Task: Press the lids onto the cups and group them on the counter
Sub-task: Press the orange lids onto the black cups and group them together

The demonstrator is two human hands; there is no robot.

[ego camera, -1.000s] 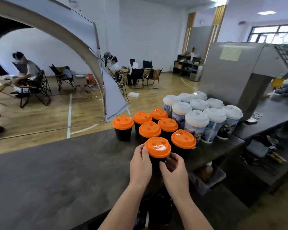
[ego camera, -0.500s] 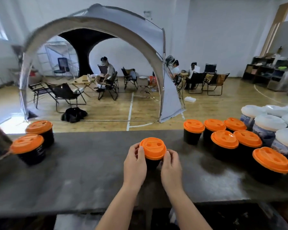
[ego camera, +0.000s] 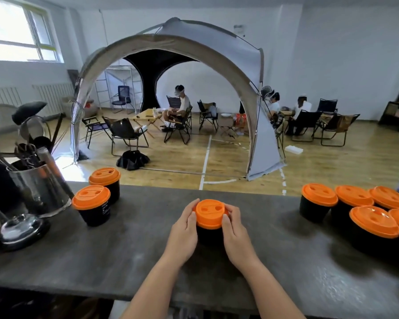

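- Black cup (ego camera: 209,236) with orange lid (ego camera: 210,213) stood mid-table (ego camera: 124,256).
- Left hand (ego camera: 184,233) and right hand (ego camera: 236,236) flanked it, fingers curled round the lid rim.
- Two lidded cups (ego camera: 95,209) left, cluster (ego camera: 355,210) right, both well apart.
- Bare table between them; far edge just behind.

A black cup (ego camera: 209,234) with an orange lid (ego camera: 209,214) stands upright mid-counter (ego camera: 129,256). Two more lidded cups (ego camera: 96,209) stand at the left. Five lidded cups (ego camera: 355,212) crowd together on the right.
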